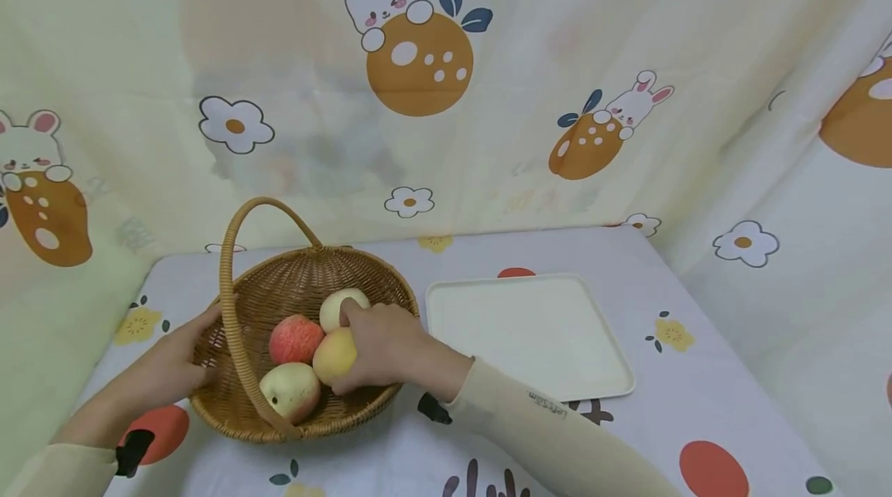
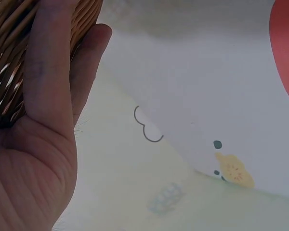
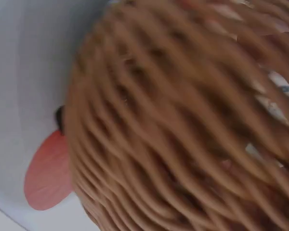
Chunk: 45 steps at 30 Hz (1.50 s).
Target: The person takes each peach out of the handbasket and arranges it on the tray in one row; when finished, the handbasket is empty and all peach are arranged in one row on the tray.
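My left hand (image 1: 167, 365): it holds the side of the wicker basket (image 1: 286, 284) at nine o'clock.
Fruits (image 1: 296, 340): all four that I see lie inside; I judge grasping is done, lifting not yet.
Yellow fruit (image 1: 334, 356): at nine o'clock of my right hand (image 1: 386, 346), gripped by curled fingers and thumb.
White tray (image 1: 516, 334): basket's three o'clock.

The patterned table (image 1: 662, 396) bears basket (image 1: 289, 280) and tray (image 1: 512, 330).

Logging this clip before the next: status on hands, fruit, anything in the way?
Right hand grips yellow fruit in the basket. Left hand against basket's side. Handle arches left of right hand, apparently not blocking it.
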Each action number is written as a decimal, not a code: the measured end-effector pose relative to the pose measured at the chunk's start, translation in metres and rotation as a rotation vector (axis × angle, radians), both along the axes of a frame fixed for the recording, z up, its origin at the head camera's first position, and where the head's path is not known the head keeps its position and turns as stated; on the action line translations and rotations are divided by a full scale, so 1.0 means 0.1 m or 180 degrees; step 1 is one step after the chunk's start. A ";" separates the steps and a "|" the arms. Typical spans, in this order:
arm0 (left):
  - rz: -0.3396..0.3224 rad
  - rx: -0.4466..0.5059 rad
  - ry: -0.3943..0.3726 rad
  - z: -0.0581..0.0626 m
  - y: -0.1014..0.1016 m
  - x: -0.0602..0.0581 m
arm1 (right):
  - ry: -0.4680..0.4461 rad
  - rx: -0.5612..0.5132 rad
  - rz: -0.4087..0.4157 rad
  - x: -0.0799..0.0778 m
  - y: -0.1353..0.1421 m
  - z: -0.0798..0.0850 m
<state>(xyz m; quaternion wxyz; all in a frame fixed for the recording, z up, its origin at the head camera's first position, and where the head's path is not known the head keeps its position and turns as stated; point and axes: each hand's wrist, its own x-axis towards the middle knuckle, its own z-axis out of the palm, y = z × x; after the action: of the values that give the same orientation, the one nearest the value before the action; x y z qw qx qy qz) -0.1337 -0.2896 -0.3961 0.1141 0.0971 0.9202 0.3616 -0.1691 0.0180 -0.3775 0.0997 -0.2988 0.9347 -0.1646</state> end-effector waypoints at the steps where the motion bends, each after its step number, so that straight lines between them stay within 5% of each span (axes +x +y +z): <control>1: -0.0007 0.0005 0.0005 0.00 -0.01 0.01 | -0.0093 -0.0199 -0.0011 0.00 0.03 0.03; 8: 0.0006 0.0115 -0.0075 0.00 -0.03 0.02 | -0.0802 -0.2102 0.0087 -0.12 0.52 0.34; 12: 0.0029 0.0135 -0.0101 0.01 -0.02 0.02 | -0.0698 -0.2634 0.0059 -0.25 0.90 0.39; 18: 0.0019 0.0113 -0.0106 0.01 -0.01 -0.01 | -0.0144 -0.2369 -0.0252 -0.47 1.42 0.06; 23: 0.0004 0.0180 -0.0128 0.01 0.01 -0.03 | -0.0279 -0.1842 -0.0648 -0.54 1.68 -0.37; 28: 0.0030 0.0123 -0.0071 0.03 0.02 -0.02 | -0.0279 -0.1317 -0.0633 -0.53 1.69 -0.65; 35: 0.0038 0.0059 -0.0050 0.02 0.00 -0.01 | -0.0068 -0.0754 -0.0527 -0.49 1.63 -0.65; 45: 0.0044 -0.0007 -0.0015 0.02 -0.01 -0.01 | -0.0508 -0.1074 -0.0261 -0.47 1.70 -0.53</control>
<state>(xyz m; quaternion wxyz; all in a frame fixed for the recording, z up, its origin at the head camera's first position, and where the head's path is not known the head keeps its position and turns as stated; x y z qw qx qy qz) -0.1350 -0.2903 -0.3946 0.1138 0.0897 0.9210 0.3615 -0.2157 0.1876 -0.4308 0.1151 -0.2589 0.8944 -0.3461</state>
